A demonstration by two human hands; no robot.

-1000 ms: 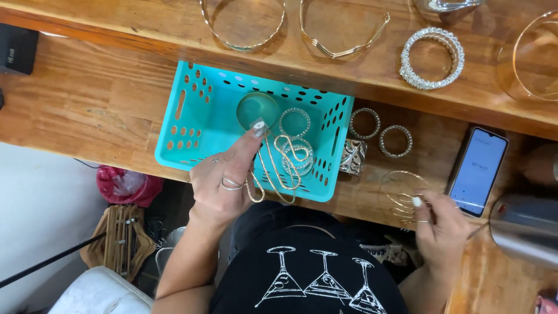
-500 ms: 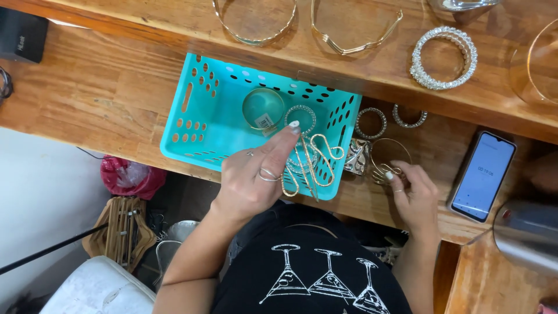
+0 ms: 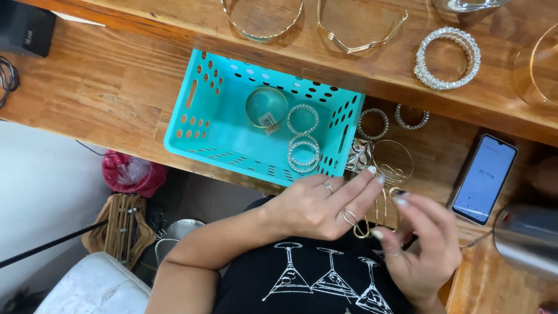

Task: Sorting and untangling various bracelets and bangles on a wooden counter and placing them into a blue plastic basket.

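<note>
1. Closest to the person, the right hand (image 3: 419, 244) is raised in front of the black shirt (image 3: 314, 279), with the fingers bent and the fingertips pinching thin gold wire bangles (image 3: 381, 212).
2. The left hand (image 3: 317, 206) lies just beside it, palm down, the fingers stretched toward the right. They touch the same gold bangles, and one thin ring of wire hangs around a finger.
3. The bangles are between the two hands, at the near edge of the wooden table (image 3: 104, 87).
4. A little further, a turquoise plastic basket (image 3: 195, 125) stands on the table. Inside are one wide gold bangle (image 3: 266, 107) with a small tag and several sparkling bangles (image 3: 303, 152).
5. To the right of the basket, two small sparkling hoops (image 3: 372, 123) lie on the wood, and a phone (image 3: 484, 179) with a lit screen lies further right.
6. On the far shelf rest big gold neck rings (image 3: 263, 20) and a thick sparkling bracelet (image 3: 446, 57).
</note>
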